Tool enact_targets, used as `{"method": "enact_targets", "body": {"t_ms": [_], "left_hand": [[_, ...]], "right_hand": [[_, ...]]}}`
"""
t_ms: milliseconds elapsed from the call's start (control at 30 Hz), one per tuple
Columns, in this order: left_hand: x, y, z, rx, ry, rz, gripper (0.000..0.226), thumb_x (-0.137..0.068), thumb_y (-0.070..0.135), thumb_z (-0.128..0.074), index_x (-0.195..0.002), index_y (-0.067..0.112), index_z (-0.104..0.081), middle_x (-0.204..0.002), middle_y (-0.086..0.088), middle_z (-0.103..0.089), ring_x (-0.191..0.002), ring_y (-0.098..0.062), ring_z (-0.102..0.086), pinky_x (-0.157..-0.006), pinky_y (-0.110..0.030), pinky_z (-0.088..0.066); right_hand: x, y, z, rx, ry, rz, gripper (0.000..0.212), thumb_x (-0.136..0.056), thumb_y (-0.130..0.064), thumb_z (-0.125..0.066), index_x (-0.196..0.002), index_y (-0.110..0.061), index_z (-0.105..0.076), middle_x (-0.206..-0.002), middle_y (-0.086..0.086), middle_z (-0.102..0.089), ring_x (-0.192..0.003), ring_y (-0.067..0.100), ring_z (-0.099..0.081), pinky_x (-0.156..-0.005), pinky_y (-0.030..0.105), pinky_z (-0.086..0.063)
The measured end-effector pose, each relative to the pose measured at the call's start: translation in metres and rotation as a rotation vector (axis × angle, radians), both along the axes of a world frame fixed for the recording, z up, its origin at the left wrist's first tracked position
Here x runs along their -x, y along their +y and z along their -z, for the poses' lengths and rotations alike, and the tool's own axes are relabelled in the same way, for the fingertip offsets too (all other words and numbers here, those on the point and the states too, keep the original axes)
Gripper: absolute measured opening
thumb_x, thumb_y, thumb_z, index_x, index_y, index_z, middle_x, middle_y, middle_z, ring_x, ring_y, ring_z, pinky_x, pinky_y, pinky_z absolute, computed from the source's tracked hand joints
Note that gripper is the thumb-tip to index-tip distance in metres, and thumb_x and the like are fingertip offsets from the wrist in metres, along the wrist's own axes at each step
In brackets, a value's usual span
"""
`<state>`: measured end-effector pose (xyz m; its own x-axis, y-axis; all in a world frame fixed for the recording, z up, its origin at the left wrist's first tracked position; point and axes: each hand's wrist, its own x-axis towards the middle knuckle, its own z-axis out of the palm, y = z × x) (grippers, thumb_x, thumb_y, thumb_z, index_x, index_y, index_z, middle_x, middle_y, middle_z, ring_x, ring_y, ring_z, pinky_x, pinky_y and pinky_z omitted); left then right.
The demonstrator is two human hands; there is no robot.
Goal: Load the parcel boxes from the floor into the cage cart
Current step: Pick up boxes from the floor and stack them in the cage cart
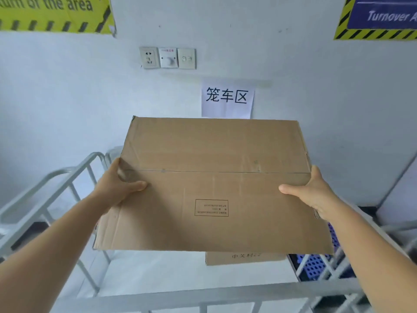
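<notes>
Left hand grips left edge of cardboard box, thumb on top face, fingers hidden underneath. Right hand grips right edge same way, thumb on top. Box held between both hands, in air, above cage cart. Second box sits inside cart, below held box, nearer right hand. Paper sign on wall beyond hands.

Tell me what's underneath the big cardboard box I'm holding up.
Below the held box, inside the cage cart, part of a smaller cardboard box shows on the white cart floor. The held box covers the rest of it.
</notes>
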<state>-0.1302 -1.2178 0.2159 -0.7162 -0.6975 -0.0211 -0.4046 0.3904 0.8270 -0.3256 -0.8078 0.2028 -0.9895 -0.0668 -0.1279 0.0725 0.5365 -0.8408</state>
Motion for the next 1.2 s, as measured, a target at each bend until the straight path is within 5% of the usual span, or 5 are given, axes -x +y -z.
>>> {"method": "enact_targets", "body": {"t_ms": [167,500,867,1033,1200], "left_hand": [[0.013,-0.051,0.028,-0.001,-0.098,-0.098,0.126,-0.036,0.055,-0.081,-0.147,0.028,-0.027,-0.126,-0.004,-0.054,-0.112,-0.028,-0.053,-0.094,-0.044,-0.048],[0.021,-0.137,0.086,-0.060,-0.179,-0.219,0.111,-0.068,0.030,-0.087,-0.153,0.024,-0.016,-0.142,-0.010,-0.044,-0.123,-0.031,-0.047,-0.096,-0.042,-0.044],[0.034,-0.262,0.133,-0.175,-0.247,-0.147,0.111,-0.067,0.024,-0.088,-0.152,0.023,-0.017,-0.128,-0.006,-0.046,-0.108,-0.024,-0.048,-0.091,-0.038,-0.046],[0.047,-0.300,0.165,-0.232,-0.307,-0.098,0.110,-0.069,0.020,-0.087,-0.152,0.022,-0.016,-0.121,-0.002,-0.046,-0.105,-0.022,-0.049,-0.087,-0.036,-0.046],[0.060,-0.324,0.199,-0.264,-0.385,-0.112,0.116,-0.062,0.026,-0.091,-0.152,0.022,-0.019,-0.123,-0.004,-0.049,-0.108,-0.024,-0.051,-0.094,-0.041,-0.047]], "right_hand": [[0.051,-0.068,0.035,0.011,-0.098,-0.105,0.127,-0.067,-0.034,-0.089,-0.156,-0.031,0.001,-0.160,-0.001,-0.025,-0.143,0.024,-0.031,-0.114,0.046,-0.032],[0.096,-0.184,0.080,-0.086,-0.175,-0.196,0.126,-0.069,-0.031,-0.088,-0.156,-0.026,0.002,-0.161,0.002,-0.022,-0.145,0.026,-0.028,-0.114,0.044,-0.029],[0.087,-0.289,0.126,-0.190,-0.274,-0.132,0.117,-0.070,-0.029,-0.088,-0.156,-0.020,-0.009,-0.157,0.007,-0.031,-0.140,0.029,-0.035,-0.110,0.043,-0.033],[0.084,-0.316,0.166,-0.184,-0.381,-0.075,0.127,-0.046,-0.042,-0.092,-0.149,-0.026,-0.019,-0.142,0.005,-0.050,-0.126,0.030,-0.050,-0.105,0.050,-0.042],[0.097,-0.344,0.201,-0.230,-0.436,-0.076,0.115,-0.060,-0.035,-0.091,-0.149,-0.020,-0.020,-0.147,0.006,-0.043,-0.130,0.029,-0.046,-0.106,0.045,-0.040]]}}
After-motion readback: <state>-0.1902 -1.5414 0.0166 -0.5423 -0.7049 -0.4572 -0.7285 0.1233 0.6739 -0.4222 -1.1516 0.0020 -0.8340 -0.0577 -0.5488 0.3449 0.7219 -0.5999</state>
